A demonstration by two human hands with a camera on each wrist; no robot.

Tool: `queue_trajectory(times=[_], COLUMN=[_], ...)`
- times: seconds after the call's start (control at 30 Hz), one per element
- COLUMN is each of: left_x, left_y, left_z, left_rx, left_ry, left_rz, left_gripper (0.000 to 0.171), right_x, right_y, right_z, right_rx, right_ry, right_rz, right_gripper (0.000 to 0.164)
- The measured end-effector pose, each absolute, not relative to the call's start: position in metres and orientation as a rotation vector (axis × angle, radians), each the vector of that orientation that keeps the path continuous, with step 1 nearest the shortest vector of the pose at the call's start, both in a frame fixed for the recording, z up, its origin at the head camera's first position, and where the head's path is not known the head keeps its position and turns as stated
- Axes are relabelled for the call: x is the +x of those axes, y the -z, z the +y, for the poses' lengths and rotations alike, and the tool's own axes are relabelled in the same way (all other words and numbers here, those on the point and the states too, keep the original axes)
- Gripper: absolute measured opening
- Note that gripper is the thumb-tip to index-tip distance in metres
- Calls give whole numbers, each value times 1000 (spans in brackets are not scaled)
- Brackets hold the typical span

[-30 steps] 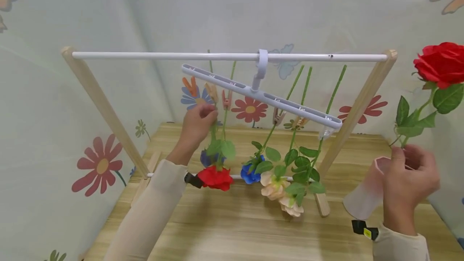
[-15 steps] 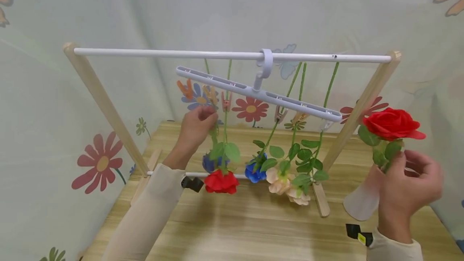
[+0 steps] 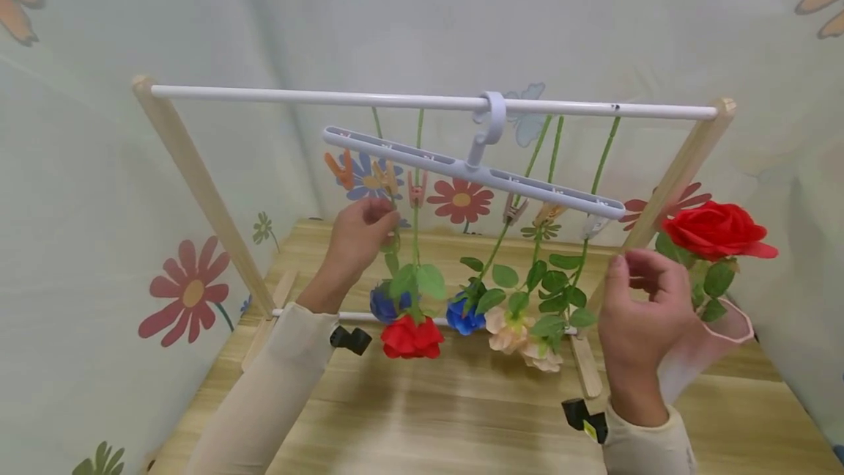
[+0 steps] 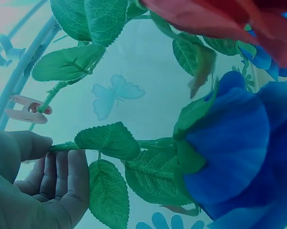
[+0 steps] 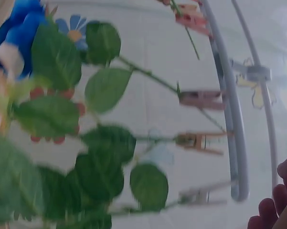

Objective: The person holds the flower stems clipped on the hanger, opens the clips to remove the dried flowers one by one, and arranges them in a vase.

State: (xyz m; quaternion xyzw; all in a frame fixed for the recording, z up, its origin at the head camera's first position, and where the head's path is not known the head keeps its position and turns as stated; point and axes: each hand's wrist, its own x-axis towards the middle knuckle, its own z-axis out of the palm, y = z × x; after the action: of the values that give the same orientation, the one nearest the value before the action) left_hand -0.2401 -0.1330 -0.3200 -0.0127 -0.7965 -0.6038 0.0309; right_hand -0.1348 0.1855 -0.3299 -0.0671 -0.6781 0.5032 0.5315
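My left hand point(image 3: 359, 237) pinches the green stem point(image 4: 62, 146) of an upside-down artificial blue rose point(image 4: 229, 152), just below a tan clip point(image 3: 387, 178) on the lilac hanger point(image 3: 494, 119). Close beside it hangs a red rose point(image 3: 412, 337) from a pink clip point(image 3: 417, 189). Holding nothing, my right hand point(image 3: 639, 314) is raised at the right with loosely bent fingers, in front of the vase. Another red rose point(image 3: 715, 229) stands upright in the pink-white vase point(image 3: 686, 369), which is partly hidden by that hand.
The tilted hanger hooks over the white rail point(image 3: 264, 97) of a wooden stand point(image 3: 191, 174). On its right half, clips hold a second blue rose point(image 3: 465, 314) and peach flowers point(image 3: 506, 330). An orange clip point(image 3: 339, 168) at the left end holds nothing. Underneath lies a wooden tabletop point(image 3: 422, 416).
My right hand lowered the upright red rose into the vase, let go of it and moved left. The left hand has kept its pinch on the stem.
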Motion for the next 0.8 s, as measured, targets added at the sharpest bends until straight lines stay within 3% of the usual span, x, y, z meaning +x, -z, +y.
queue_trajectory(times=[0.47, 0.8], left_x=[-242, -243], left_y=[322, 328], left_z=[-132, -130], left_rx=[-62, -78], left_ry=[1890, 1914], left_rz=[-2416, -2392], left_gripper=[29, 28], right_x=[-171, -188], right_y=[309, 301], right_z=[99, 43], right_rx=[278, 444], right_ry=[-1169, -1158], right_rz=[-1918, -2091], right_gripper=[24, 30])
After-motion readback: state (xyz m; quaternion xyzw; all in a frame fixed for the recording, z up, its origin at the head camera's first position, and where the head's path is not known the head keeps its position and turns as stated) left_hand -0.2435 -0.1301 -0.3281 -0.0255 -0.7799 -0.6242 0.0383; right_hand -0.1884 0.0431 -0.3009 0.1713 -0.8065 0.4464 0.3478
